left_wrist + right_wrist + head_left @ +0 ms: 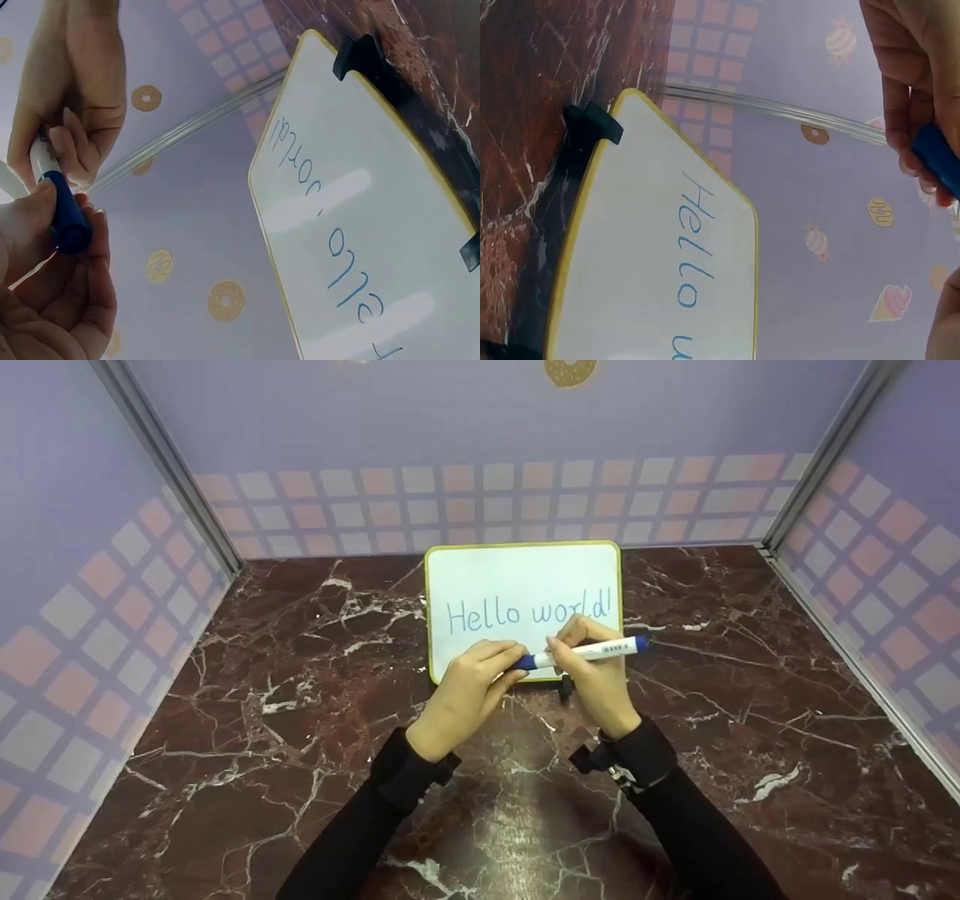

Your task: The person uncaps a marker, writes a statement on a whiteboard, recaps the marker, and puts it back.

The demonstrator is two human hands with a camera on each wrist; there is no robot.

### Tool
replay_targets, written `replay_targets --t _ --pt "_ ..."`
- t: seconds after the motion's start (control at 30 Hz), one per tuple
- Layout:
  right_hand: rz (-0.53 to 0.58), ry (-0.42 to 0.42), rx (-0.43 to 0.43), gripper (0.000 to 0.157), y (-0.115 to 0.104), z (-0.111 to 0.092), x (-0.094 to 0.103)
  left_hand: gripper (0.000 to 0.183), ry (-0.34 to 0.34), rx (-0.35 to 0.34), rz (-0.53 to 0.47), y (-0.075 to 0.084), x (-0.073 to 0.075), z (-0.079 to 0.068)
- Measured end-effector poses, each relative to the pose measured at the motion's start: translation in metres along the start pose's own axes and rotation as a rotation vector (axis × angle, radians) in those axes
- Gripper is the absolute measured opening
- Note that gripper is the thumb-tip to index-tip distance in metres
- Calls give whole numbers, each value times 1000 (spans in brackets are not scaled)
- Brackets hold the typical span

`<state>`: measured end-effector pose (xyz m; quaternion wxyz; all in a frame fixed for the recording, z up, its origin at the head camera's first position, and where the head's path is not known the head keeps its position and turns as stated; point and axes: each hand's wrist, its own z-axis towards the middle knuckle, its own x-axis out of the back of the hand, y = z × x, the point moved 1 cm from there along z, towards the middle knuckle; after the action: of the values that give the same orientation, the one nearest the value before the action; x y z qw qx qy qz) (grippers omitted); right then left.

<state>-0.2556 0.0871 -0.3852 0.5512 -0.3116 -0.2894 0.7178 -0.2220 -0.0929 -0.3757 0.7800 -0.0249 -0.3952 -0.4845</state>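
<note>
A whiteboard marker (589,652) with a white barrel and blue ends is held between both hands in front of the whiteboard (525,574). My left hand (469,679) pinches its blue cap (69,225) between thumb and fingers. Around the white barrel, my right hand (600,682) grips with thumb and fingers, and the other blue end sticks out to the right. The cap sits at the end of the barrel in the head view. Blue handwriting (484,616) on the board reads "Hello world!". In the right wrist view most of the barrel is out of frame.
The yellow-framed board leans back on black feet (592,124) on a dark red marbled tabletop (315,750). Purple panels (480,427) with pink and white squares enclose the table at the back and both sides, with metal posts (817,450) at the corners.
</note>
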Motion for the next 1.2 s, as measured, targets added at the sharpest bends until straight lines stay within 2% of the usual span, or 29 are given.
replay_targets --t 0.17,0.33,0.47,0.53,0.6,0.7,0.8,0.87,0.93,1.0,1.13,1.2 --pt "-5 -76 24 30 1 2 3 27 -17 20 -46 0 1 -1" --pt "2 -128 27 24 0 8 9 26 -18 25 -12 0 -1 1" --pt "84 -84 -6 16 -3 14 14 26 12 26 40 0 1 4" --pt "72 -18 12 23 -5 15 19 27 32 33 70 -2 3 4" --pt "-38 45 91 35 -6 16 25 27 42 45 106 -5 6 3" --pt "-416 97 298 47 -6 18 33 27 36 69 178 -12 8 2" --pt "-814 56 534 51 2 17 32 27 17 96 253 -21 8 0" --pt "-964 -6 645 46 8 15 28 27 6 103 284 -25 6 -1" --pt "-1051 -58 724 38 14 13 24 27 -2 100 299 -28 5 -1" --pt "-1069 -79 764 28 18 12 22 27 -7 90 299 -28 3 -1" --pt "-1060 -93 789 15 20 11 21 29 -19 91 264 -28 3 -1" --pt "-1052 -91 780 14 19 12 23 39 -22 105 244 -29 4 -1"
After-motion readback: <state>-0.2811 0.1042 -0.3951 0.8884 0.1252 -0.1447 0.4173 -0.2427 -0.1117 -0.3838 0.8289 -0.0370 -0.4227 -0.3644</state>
